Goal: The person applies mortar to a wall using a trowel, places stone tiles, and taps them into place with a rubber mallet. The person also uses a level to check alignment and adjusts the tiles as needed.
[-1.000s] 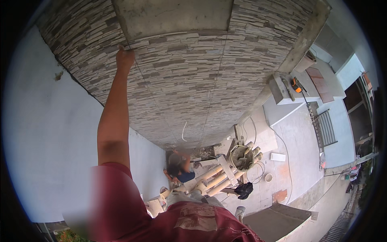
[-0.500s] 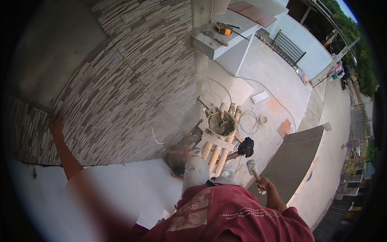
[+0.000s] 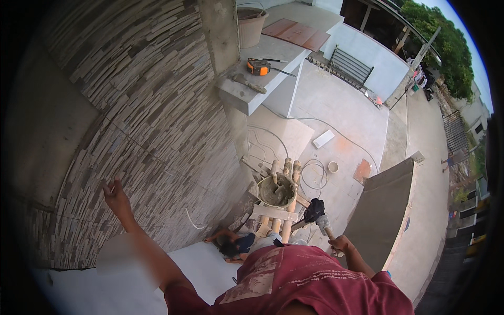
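My right hand (image 3: 341, 244) grips the wooden handle of a mallet (image 3: 323, 224), whose dusty grey head points up and away from me. To the left, my left hand (image 3: 116, 200) is lifted in front of the tiled wall (image 3: 157, 121), its fingers apart and nothing visible in them. The wall's tiles have a pattern of narrow grey-brown stone strips. I cannot tell whether the fingertips touch it. Ahead of my body, a bucket of wet mortar (image 3: 277, 191) with a trowel in it rests on several round poles (image 3: 287, 227).
Another person (image 3: 237, 244) is low beside the wall's base. A concrete ledge (image 3: 252, 97) holds an orange-black tape measure (image 3: 258, 66), a hammer (image 3: 249, 84) and a large pot (image 3: 251, 26). A half-height partition (image 3: 380, 210) stands at my right. A cable (image 3: 346, 134) crosses the floor.
My left hand has come off the lower left wall area and moved right. The mallet has shifted slightly, its head now near the black bundle. The whole view has turned, showing more of the ledge.
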`<state>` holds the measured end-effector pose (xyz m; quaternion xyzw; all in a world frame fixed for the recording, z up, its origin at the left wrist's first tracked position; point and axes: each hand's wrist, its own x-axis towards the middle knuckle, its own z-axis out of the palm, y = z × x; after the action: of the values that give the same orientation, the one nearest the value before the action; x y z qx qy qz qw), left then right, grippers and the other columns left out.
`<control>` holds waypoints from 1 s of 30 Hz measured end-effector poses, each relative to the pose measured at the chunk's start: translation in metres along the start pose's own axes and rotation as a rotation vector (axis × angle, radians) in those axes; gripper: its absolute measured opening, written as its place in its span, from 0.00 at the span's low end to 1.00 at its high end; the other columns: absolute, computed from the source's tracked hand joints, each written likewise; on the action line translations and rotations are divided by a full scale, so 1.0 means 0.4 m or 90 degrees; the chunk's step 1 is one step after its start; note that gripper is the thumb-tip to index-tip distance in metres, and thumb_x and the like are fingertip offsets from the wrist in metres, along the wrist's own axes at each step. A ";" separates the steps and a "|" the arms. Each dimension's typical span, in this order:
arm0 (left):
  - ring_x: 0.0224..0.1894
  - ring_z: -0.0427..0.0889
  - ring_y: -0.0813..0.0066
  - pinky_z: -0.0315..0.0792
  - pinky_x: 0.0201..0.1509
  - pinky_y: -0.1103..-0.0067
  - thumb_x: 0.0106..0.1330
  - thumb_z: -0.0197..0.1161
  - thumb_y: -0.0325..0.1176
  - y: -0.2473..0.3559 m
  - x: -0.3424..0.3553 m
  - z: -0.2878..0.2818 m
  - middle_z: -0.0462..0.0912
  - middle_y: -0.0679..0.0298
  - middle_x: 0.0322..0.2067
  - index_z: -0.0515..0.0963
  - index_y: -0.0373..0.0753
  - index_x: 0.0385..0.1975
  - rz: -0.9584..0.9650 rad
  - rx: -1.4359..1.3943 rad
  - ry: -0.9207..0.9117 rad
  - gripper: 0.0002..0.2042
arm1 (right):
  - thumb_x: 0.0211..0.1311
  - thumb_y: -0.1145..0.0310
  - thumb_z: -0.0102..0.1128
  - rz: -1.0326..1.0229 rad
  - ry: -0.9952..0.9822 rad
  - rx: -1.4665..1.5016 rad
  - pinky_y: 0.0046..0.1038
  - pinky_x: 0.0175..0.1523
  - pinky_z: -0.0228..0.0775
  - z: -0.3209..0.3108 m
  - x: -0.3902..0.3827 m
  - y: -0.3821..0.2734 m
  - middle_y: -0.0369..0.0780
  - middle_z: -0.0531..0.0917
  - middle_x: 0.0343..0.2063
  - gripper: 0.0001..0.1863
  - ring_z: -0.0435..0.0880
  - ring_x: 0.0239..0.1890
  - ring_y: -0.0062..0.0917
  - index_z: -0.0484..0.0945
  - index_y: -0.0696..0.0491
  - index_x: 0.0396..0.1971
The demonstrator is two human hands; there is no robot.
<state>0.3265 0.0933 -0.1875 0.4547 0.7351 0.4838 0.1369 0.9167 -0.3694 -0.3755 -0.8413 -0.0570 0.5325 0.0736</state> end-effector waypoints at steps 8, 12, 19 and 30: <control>0.66 0.67 0.43 0.64 0.67 0.66 0.67 0.59 0.54 0.342 -0.259 0.845 0.63 0.32 0.64 0.52 0.21 0.68 0.026 -0.093 -0.450 0.44 | 0.68 0.63 0.58 -0.554 0.089 0.330 0.23 0.15 0.65 -0.259 -0.125 -0.624 0.34 0.73 0.19 0.16 0.72 0.10 0.18 0.73 0.61 0.45; 0.64 0.69 0.40 0.65 0.67 0.64 0.70 0.50 0.56 0.335 -0.201 1.163 0.67 0.32 0.60 0.60 0.22 0.63 -0.144 -0.223 -0.441 0.38 | 0.68 0.63 0.59 -0.720 0.119 0.291 0.21 0.15 0.60 -0.345 -0.207 -0.914 0.33 0.73 0.19 0.21 0.68 0.11 0.16 0.69 0.58 0.56; 0.55 0.77 0.40 0.75 0.55 0.57 0.74 0.44 0.54 0.537 -0.360 1.238 0.75 0.33 0.51 0.67 0.25 0.57 -0.298 -0.016 -0.216 0.32 | 0.62 0.64 0.64 -0.786 0.315 0.166 0.36 0.37 0.73 -0.447 0.002 -1.299 0.51 0.82 0.25 0.22 0.82 0.28 0.38 0.69 0.62 0.47; 0.49 0.80 0.39 0.76 0.49 0.58 0.76 0.45 0.48 0.506 -0.364 1.226 0.78 0.32 0.47 0.68 0.19 0.56 -0.173 -0.149 -0.170 0.30 | 0.62 0.62 0.67 -0.951 0.346 0.062 0.31 0.25 0.69 -0.507 0.279 -1.651 0.45 0.81 0.21 0.21 0.79 0.20 0.28 0.69 0.60 0.43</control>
<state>0.8294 0.2886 -0.2956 0.3926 0.7038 0.4786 0.3486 1.1362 0.2864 -0.2672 -0.6772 -0.5626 0.1202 0.4588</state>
